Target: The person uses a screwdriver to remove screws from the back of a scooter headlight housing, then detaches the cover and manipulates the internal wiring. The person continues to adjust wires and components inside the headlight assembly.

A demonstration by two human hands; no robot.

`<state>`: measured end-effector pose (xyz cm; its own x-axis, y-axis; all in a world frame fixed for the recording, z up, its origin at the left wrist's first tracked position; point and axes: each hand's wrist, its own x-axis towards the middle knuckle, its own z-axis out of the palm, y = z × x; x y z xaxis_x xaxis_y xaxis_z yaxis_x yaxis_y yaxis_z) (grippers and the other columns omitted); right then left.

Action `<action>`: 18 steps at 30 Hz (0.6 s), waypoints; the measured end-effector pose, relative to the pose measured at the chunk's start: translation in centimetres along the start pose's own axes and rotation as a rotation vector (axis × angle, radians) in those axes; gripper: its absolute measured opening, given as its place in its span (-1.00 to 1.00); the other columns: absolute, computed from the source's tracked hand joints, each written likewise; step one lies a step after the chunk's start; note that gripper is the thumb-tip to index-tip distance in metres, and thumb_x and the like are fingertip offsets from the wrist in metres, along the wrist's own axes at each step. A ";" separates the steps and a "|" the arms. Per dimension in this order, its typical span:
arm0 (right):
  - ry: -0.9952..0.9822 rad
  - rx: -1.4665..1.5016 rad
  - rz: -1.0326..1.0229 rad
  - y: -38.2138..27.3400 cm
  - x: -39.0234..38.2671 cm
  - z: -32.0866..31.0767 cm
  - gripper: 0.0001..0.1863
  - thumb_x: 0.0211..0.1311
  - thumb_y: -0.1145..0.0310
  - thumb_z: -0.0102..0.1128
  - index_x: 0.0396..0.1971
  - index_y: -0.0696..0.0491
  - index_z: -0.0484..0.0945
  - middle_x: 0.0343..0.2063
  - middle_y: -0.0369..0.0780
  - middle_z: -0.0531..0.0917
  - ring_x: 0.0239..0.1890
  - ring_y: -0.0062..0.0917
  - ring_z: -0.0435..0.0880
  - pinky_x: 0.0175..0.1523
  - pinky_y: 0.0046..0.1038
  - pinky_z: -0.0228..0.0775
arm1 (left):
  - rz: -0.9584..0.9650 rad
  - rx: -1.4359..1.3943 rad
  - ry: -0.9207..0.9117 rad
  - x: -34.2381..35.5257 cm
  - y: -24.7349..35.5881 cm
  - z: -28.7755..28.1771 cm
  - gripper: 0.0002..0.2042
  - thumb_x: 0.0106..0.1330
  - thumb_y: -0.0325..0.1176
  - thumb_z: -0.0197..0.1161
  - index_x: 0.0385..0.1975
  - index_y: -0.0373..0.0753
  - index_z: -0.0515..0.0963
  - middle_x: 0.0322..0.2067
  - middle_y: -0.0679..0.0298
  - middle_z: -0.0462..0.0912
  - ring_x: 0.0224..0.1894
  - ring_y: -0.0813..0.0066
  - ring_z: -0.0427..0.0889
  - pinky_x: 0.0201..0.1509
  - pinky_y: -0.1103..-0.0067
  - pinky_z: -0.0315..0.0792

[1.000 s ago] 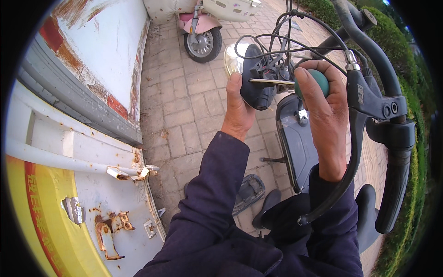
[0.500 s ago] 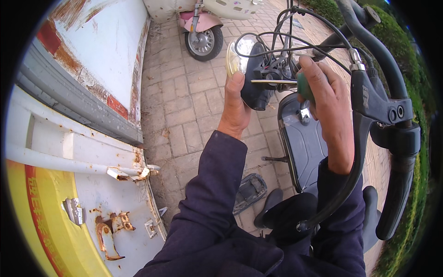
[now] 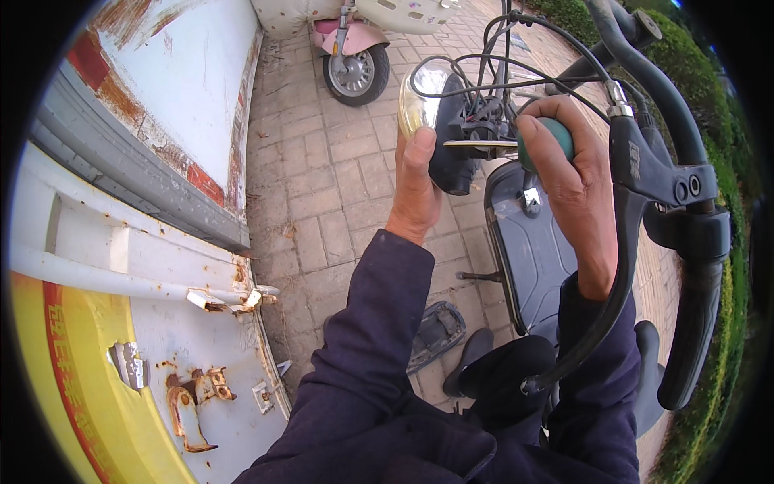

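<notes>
My left hand (image 3: 415,181) is closed around the lower side of a headlight (image 3: 421,105), its thumb on the clear lens rim and the black housing (image 3: 453,157) facing right. In my right hand (image 3: 568,169) is a screwdriver with a round green handle (image 3: 550,145); fingers and thumb wrap that handle. Its pale shaft (image 3: 484,144) points left, across the back of the headlight. Wires and a dark bracket (image 3: 488,121) sit behind the housing. Whether the screwdriver's tip touches a screw, I cannot tell.
Handlebar (image 3: 689,121), brake lever (image 3: 609,323) and black cables (image 3: 556,32) arch around my right arm. Below is a grey footboard (image 3: 528,250). A black plastic part (image 3: 435,335) lies on the paving. A pink scooter (image 3: 355,56) stands ahead; a rusty white metal panel (image 3: 161,258) is at left.
My right hand has turned on the green handle, its fingers now curled further over it. The headlight and my left hand have shifted slightly right.
</notes>
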<state>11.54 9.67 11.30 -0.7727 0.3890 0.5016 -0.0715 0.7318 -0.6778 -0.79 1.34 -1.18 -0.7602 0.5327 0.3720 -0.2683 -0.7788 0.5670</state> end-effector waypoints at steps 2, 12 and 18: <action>-0.056 -0.001 -0.035 0.1 0.2 -0.4 -0.73 0.41 0.17 0.25 -0.17 0.09 0.56 -0.33 -0.31 0.52 -0.32 -0.63 0.46 -0.21 -0.55 0.31 | -0.013 -0.029 -0.019 -0.1 0.2 0.1 -0.26 0.36 0.13 0.21 0.40 -0.23 0.24 0.16 0.21 0.56 0.11 0.44 0.65 0.16 0.49 0.58; 0.073 0.037 -0.028 1.1 0.7 -1.0 -0.72 0.42 0.21 0.31 -0.16 0.15 0.59 -0.41 -0.30 0.54 -0.37 -0.62 0.51 -0.29 -0.47 0.36 | 0.031 0.040 0.035 0.2 -0.7 -0.4 -0.27 0.35 0.06 0.22 0.42 -0.21 0.23 0.20 0.22 0.48 0.20 0.42 0.53 0.30 0.47 0.42; -0.034 -0.055 -0.213 1.1 0.8 -2.0 -0.70 0.41 0.17 0.30 -0.13 0.12 0.62 -0.40 -0.32 0.55 -0.37 -0.65 0.51 -0.27 -0.50 0.37 | 0.048 0.035 0.074 -0.1 -0.7 -0.1 -0.30 0.38 0.19 0.19 0.33 -0.22 0.39 0.12 0.26 0.63 0.14 0.43 0.62 0.25 0.43 0.49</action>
<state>12.15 11.89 12.04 -0.7644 0.2038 0.6117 -0.2017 0.8256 -0.5270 -0.62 1.83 -1.72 -0.8137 0.4677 0.3451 -0.2103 -0.7903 0.5755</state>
